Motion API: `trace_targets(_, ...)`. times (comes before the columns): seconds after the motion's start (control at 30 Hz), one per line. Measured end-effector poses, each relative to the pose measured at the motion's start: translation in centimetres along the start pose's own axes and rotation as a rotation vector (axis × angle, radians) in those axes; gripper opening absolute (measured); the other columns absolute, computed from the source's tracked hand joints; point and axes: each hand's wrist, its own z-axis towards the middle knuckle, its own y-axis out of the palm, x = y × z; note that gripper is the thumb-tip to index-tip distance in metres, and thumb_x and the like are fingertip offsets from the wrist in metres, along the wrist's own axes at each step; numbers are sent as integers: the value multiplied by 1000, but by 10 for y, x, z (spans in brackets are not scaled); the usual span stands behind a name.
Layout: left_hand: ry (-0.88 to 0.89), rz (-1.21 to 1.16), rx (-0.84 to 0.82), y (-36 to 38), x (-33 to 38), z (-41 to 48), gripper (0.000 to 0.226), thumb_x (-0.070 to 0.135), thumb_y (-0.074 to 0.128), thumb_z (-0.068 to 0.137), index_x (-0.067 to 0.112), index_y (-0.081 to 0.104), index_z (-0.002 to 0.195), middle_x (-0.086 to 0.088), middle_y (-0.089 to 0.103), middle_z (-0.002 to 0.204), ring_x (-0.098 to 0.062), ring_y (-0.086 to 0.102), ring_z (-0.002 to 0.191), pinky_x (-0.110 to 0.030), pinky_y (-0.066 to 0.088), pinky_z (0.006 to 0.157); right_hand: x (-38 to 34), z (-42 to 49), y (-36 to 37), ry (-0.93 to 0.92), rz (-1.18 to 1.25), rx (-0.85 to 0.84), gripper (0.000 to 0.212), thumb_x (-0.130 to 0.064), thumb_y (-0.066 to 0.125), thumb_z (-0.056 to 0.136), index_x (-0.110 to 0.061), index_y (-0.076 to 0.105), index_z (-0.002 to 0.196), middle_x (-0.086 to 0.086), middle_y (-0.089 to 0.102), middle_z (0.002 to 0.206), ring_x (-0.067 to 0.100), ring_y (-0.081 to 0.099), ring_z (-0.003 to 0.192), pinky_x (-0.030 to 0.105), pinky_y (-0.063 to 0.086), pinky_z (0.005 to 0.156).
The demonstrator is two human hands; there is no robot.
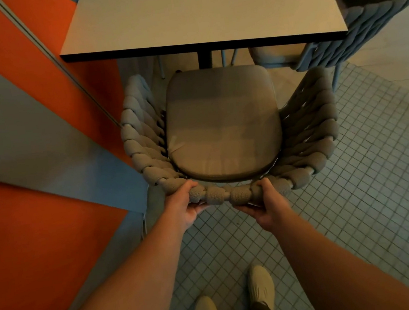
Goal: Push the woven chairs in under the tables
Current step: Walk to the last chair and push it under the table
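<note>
A grey-brown woven chair (307, 127) with a taupe seat cushion (223, 124) stands in front of me, facing a square light-topped table (197, 13). The front of the cushion lies just short of the table's near edge, close to the dark table leg. My left hand (186, 208) grips the top of the chair's backrest on the left. My right hand (268, 208) grips the same rim on the right. Both hands wrap the thick woven rope.
A second woven chair (352, 33), bluish grey, sits at the table's right side, close to my chair's right arm. An orange, grey and blue wall panel (32, 149) runs along the left, near the chair's left arm. Small-tiled floor (367, 187) spreads below; my shoes (260, 283) show.
</note>
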Motion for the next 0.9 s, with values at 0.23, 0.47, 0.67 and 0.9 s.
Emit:
trace_targets(0.23, -2, 19, -24, 5, 5, 7, 33, 2, 63, 93, 10, 48, 122, -22, 57, 111, -38, 62, 94, -64, 54, 88, -5, 3, 1, -20, -13, -17, 35, -19, 68, 89, -9, 44, 112, 28, 53, 122, 49, 65, 96, 56, 59, 59)
trace_targets(0.47, 61, 22, -11, 1, 2, -4, 37, 13, 71, 93, 16, 51, 124, -16, 63, 116, -38, 64, 111, -63, 55, 93, -3, -6, -10, -84, -96, -81, 47, -31, 71, 89, -9, 47, 123, 24, 57, 122, 43, 65, 105, 55, 60, 74)
trace_targets(0.67, 170, 283, 37, 3, 3, -45, 47, 13, 62, 98, 9, 46, 142, -9, 61, 114, -33, 65, 111, -45, 57, 91, -2, -42, -10, -165, -402, 10, 37, -21, 63, 93, -6, 49, 123, 19, 57, 121, 38, 62, 109, 49, 56, 88)
trace_targets(0.9, 440, 1346, -52, -8, 18, -116, 30, 28, 58, 99, 12, 59, 124, -5, 61, 100, -25, 59, 96, -26, 47, 66, -10, -107, -3, -585, -1251, 50, 32, -28, 57, 93, -1, 59, 111, 15, 62, 101, 34, 62, 97, 45, 54, 84)
